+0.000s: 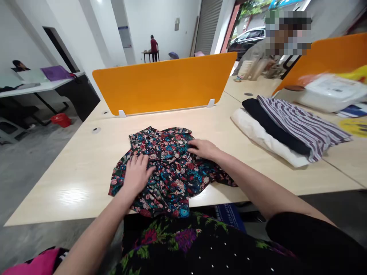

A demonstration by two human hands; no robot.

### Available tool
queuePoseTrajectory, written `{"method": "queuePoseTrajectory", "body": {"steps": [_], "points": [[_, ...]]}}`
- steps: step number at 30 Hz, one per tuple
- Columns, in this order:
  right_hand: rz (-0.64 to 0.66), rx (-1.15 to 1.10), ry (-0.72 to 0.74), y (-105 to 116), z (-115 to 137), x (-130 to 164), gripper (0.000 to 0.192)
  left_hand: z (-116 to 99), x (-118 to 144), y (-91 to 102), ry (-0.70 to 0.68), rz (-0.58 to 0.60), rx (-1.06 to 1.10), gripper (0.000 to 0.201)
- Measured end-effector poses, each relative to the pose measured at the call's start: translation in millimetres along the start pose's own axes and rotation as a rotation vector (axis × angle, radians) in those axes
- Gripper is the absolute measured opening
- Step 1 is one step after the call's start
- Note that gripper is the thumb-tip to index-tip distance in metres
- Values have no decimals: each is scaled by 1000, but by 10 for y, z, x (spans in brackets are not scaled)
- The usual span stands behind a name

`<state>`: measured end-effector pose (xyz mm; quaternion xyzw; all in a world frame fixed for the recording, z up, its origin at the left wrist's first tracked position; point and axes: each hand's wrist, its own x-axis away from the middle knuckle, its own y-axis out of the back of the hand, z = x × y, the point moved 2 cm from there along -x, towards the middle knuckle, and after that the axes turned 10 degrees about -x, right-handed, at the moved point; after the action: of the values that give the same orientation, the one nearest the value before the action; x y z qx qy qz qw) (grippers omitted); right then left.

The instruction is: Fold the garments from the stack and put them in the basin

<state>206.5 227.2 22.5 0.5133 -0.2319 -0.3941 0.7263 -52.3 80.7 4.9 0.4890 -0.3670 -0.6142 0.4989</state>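
Two bare hands press flat on a dark floral garment [169, 168] spread in a crumpled heap near the front edge of a pale wooden desk [71, 175], seen from the wearer's own head. The left hand [137, 173] lies palm down on the garment's near left part, fingers spread and pointing away from the body, its forearm rising from the lower left of the frame. The right hand [203, 148] rests palm down on the cloth's upper right part, fingers stretched leftward and close together, the forearm running back diagonally to the lower right. Neither grip is closed: both hands are open and flat, touching the cloth without pinching any of it. Part of the garment's hem hangs just over the desk's front edge. Behind it stands an orange divider panel [163, 82]. Well apart to the right lies a stack of folded clothes [289, 128], a striped piece on top of a black one and a white one. Another person [154, 47] in a red top stands at a far table, and a further person with a blurred face sits beyond the right-hand desk.
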Motion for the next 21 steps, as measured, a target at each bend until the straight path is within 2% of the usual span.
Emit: {"method": "queuePoseTrajectory", "body": {"steps": [2,3,5,7,10,12,14,16,18,19,21], "points": [[59,25,53,-87,-26,49,28,-125,177,-86,-67,19,57,52],[105,16,82,-126,-21,71,26,-115,230,-125,-92,12,71,48],[196,-43,107,-168,10,107,19,27,251,-179,-107,-28,75,38],[207,-120,68,-154,56,115,17,239,185,-190,-75,-77,66,35],[-2,-213,44,-104,184,66,24,416,64,-119,-26,-129,66,32],[-95,-243,162,-145,343,-1,34,362,52,-33,-13,-174,79,30],[-71,-219,291,-271,536,-98,43,222,114,44,-6,-228,95,38],[1,-179,340,-427,705,-218,31,89,221,66,-11,-243,101,48],[8,-217,329,-511,793,-342,16,45,331,17,-2,-208,94,47],[-47,-271,311,-497,787,-399,17,66,377,-25,14,-185,88,42],[-306,-371,202,-335,626,-486,22,170,451,-113,51,-149,86,33]]}}
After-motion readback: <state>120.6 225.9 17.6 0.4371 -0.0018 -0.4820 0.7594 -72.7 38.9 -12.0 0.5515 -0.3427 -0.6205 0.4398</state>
